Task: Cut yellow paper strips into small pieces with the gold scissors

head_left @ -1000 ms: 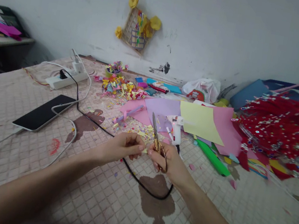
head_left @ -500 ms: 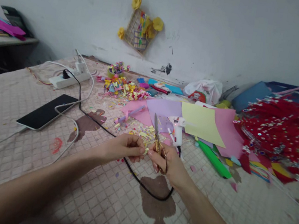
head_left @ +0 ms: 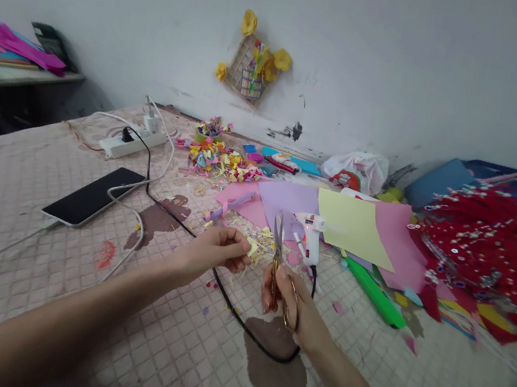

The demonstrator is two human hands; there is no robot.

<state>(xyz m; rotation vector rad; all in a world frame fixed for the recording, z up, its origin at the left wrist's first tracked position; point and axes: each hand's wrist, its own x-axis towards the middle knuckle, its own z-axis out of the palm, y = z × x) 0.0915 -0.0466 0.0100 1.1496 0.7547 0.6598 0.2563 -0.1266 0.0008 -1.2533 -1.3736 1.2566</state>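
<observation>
Near the center of the frame, a person's left hand is pinching a small pale-yellow scrap between thumb and fingertips, while the right hand, just beside it, is grasping gold-handled scissors. The blades are pointing up toward the top of the frame and appear to be parting slightly; whether a finger is passing through a handle loop, the view is not showing clearly.

The scrap is sitting at the tips of the left fingers, apart from the blades. Holding it by its very edge, in a light pinch, would be leaving the most paper exposed without creasing it. Bringing paper and blades together slowly, with the left fingertips staying outside the blades' line, would be the safer way of working; small, short closings of the blades would be suiting so small a piece.

Loose clippings are lying behind the hands, where a dropped scrap could easily be getting lost. A white glue gun is resting just beyond the scissors, its nozzle likely calling for clearance if hot. Its black cord is looping below both hands in the lower center, and the wrists should be staying free of it.
</observation>
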